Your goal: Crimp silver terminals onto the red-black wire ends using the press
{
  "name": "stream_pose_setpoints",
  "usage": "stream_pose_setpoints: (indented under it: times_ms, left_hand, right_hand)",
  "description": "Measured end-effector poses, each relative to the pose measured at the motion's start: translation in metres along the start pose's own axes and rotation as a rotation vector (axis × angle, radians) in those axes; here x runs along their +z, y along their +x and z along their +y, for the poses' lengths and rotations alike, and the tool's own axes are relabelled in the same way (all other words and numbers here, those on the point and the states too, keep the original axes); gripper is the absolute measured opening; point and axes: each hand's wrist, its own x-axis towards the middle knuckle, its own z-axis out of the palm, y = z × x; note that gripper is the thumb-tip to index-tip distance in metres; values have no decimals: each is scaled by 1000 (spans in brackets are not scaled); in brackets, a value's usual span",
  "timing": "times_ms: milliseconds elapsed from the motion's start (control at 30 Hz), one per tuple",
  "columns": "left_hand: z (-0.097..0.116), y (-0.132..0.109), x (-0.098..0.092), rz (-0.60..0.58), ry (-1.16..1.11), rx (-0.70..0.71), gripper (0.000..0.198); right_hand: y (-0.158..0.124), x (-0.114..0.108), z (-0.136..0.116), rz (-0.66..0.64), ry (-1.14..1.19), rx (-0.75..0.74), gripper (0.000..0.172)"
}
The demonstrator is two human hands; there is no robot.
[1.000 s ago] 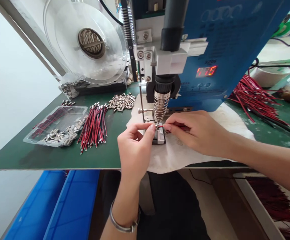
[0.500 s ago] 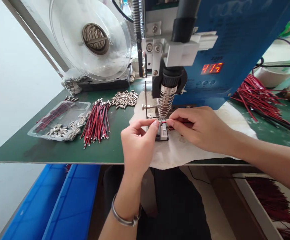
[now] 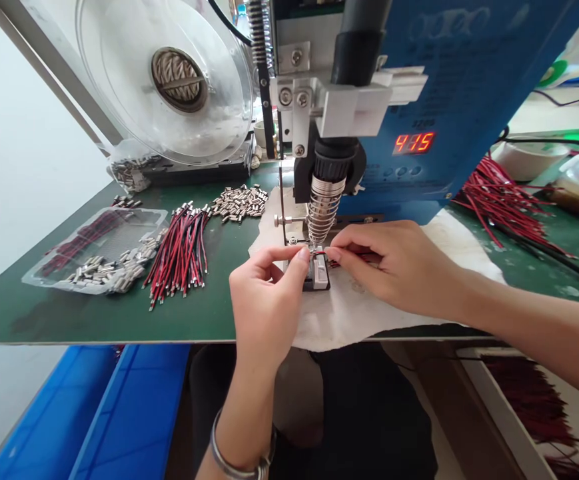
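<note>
My left hand [image 3: 264, 297] is closed in a pinch, its thumb and forefinger tip touching a small metal piece at the fixture block [image 3: 319, 275] under the finned metal nozzle [image 3: 323, 211] of the blue machine [image 3: 449, 87]. My right hand [image 3: 394, 267] comes in from the right with its fingers pinched on a red and black wire [image 3: 333, 262], whose end lies at the fixture. Both hands rest on a white cloth [image 3: 349, 313].
A bundle of red and black wires [image 3: 179, 253], a heap of small metal sleeves [image 3: 239, 201] and a clear plastic tray [image 3: 94, 257] lie on the green table to the left. More red wires [image 3: 499, 200] lie at the right. A clear reel [image 3: 169, 80] stands behind. Blue bins [image 3: 94, 413] sit below.
Both hands stay pinched at the fixture under the nozzle. Only the camera view has shifted slightly; the display reads 475.
</note>
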Motion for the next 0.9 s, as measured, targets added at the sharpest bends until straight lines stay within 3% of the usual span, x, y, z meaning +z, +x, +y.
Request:
stream_pose_setpoints:
  times_ms: [900]
  left_hand:
    - [5, -1, 5, 44, -40, -14, 21]
  right_hand:
    - [1, 1, -1, 11, -11, -15, 23]
